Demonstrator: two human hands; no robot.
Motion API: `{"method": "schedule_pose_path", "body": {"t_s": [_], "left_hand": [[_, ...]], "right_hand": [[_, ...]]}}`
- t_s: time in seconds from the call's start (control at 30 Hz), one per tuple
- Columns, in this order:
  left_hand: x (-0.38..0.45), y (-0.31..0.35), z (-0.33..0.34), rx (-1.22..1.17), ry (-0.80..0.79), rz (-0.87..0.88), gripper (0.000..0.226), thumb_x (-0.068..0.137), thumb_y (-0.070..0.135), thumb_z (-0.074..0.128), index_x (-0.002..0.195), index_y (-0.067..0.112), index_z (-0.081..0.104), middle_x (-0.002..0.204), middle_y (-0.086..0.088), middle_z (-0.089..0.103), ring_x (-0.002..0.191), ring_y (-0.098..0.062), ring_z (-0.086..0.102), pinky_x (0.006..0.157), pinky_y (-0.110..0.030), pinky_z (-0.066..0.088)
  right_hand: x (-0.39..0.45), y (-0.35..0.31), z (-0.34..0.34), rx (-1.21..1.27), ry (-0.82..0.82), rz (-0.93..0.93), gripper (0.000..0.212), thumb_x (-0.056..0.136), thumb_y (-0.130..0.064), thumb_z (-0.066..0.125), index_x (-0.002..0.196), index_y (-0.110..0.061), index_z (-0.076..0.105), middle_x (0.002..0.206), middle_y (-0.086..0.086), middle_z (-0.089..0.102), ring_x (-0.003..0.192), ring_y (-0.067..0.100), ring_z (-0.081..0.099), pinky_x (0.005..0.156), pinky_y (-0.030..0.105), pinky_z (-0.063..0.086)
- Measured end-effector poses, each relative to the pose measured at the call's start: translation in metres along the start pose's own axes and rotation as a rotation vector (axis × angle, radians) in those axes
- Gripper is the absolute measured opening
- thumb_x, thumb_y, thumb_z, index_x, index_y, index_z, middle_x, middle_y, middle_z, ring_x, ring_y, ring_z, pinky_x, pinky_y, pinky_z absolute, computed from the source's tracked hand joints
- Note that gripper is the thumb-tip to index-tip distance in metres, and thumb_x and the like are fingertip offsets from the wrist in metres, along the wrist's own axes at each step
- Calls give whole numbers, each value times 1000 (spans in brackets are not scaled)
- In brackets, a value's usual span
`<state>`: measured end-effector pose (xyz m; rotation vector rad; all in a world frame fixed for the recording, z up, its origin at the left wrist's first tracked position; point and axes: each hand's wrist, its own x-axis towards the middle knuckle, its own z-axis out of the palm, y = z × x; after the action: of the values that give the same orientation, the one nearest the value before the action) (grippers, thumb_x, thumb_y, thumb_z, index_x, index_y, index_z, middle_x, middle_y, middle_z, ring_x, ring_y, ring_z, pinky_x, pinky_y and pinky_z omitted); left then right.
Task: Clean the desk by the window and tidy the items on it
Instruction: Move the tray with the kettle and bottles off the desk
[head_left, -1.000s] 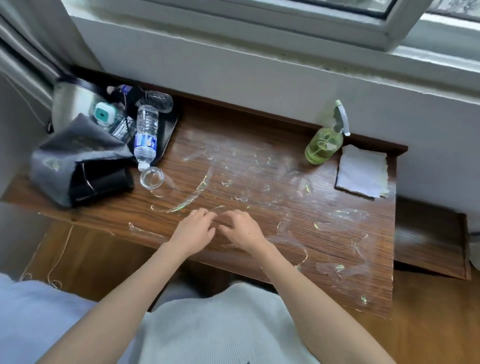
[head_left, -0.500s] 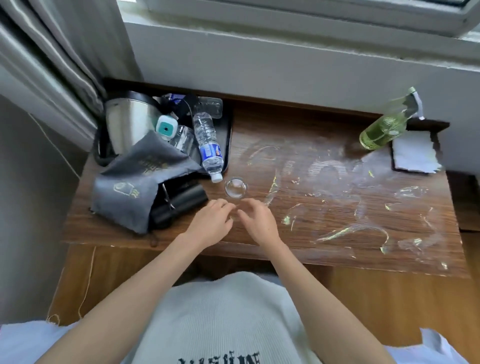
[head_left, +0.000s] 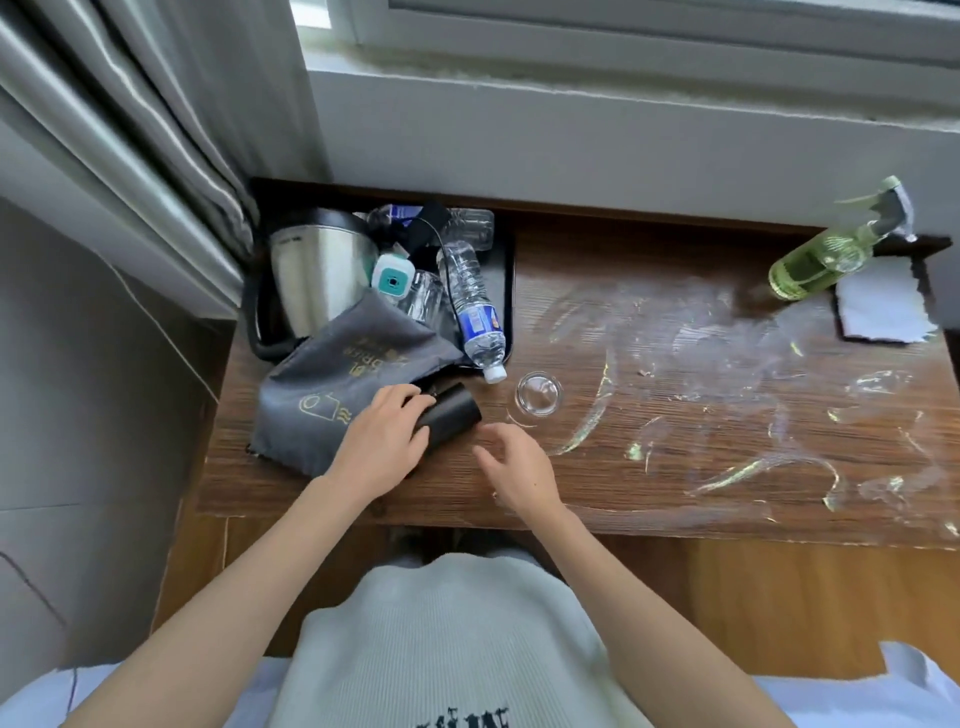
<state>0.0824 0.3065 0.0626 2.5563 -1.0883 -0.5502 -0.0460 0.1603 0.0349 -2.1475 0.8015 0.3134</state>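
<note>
On the wooden desk lies a grey drawstring bag with a black hair dryer sticking out of it. My left hand grips the dryer's black barrel. My right hand hovers just right of the barrel with fingers relaxed, holding nothing. A small glass cup stands beyond my right hand. A water bottle lies on a black tray beside a steel kettle. Wet streaks cover the desk's right half.
A green spray bottle leans at the back right next to a white cloth. More bottles, a glass and a teal-and-white gadget crowd the tray. Curtains hang at the left; the windowsill wall runs behind.
The view has swung left toward the tray. My left hand moved from the desk's front onto the hair dryer and took hold of it; my right hand followed, staying empty.
</note>
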Motion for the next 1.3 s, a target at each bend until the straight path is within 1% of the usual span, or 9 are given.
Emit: {"method": "schedule_pose_path", "body": {"t_s": [0.17,0.3,0.37,0.43,0.53,0.7,0.9,1.13,1.3], "left_hand": [[-3,-31,-9,19,89,-145,37,89,20,60,126,14,57,132,-5,50,126,-24,42,96,-42,45],[-1,-56,-20,16,182,-337,44,90,26,60,131,12,53,136,-8,47,129,-26,39,100,-42,40],[0,-68,-27,10,247,-463,50,89,32,61,133,13,50,138,-10,45,128,-30,38,101,-45,39],[3,-87,-33,-9,226,-566,62,87,41,62,139,13,43,142,-14,41,131,-33,35,105,-48,35],[12,-114,-34,-21,-44,-565,88,82,62,57,149,15,26,151,-15,32,139,-33,28,113,-48,26],[17,-117,-23,-106,-306,-409,97,76,69,59,151,23,18,150,-10,32,138,-30,29,112,-46,27],[25,-113,-4,-187,-486,-266,96,70,74,59,149,38,16,141,-4,37,130,-28,40,101,-39,40],[25,-96,0,-192,-494,-109,88,77,60,64,149,41,18,137,2,40,122,-23,42,95,-34,40],[18,-68,-32,-238,-320,6,86,77,55,65,147,48,15,139,7,32,125,-16,34,95,-30,38]], "right_hand": [[11,-13,24,87,-72,60,45,92,-39,59,133,-21,53,127,-7,59,119,11,53,95,28,40],[17,-28,32,362,-52,302,56,85,-46,65,131,-18,49,119,-7,61,111,14,57,89,28,42],[18,-37,36,534,-36,448,76,78,-54,68,138,-16,39,119,-6,57,110,16,55,90,31,41],[21,-48,47,706,-38,544,114,59,-68,72,149,-17,23,129,-2,51,116,21,54,97,40,45],[30,-68,69,892,4,621,147,38,-75,79,153,-30,-1,151,4,34,134,24,41,109,47,39],[42,-98,88,918,165,692,131,66,-52,81,152,-22,-13,154,13,29,138,28,35,113,38,28],[50,-118,101,854,245,678,127,70,-47,81,153,-21,-11,153,16,28,137,30,34,108,39,30],[40,-114,108,906,358,703,116,70,-44,80,153,-34,0,151,6,36,132,27,42,108,43,37],[27,-125,76,976,487,484,107,72,-30,81,151,-43,10,151,-11,34,124,4,46,103,34,43]]}}
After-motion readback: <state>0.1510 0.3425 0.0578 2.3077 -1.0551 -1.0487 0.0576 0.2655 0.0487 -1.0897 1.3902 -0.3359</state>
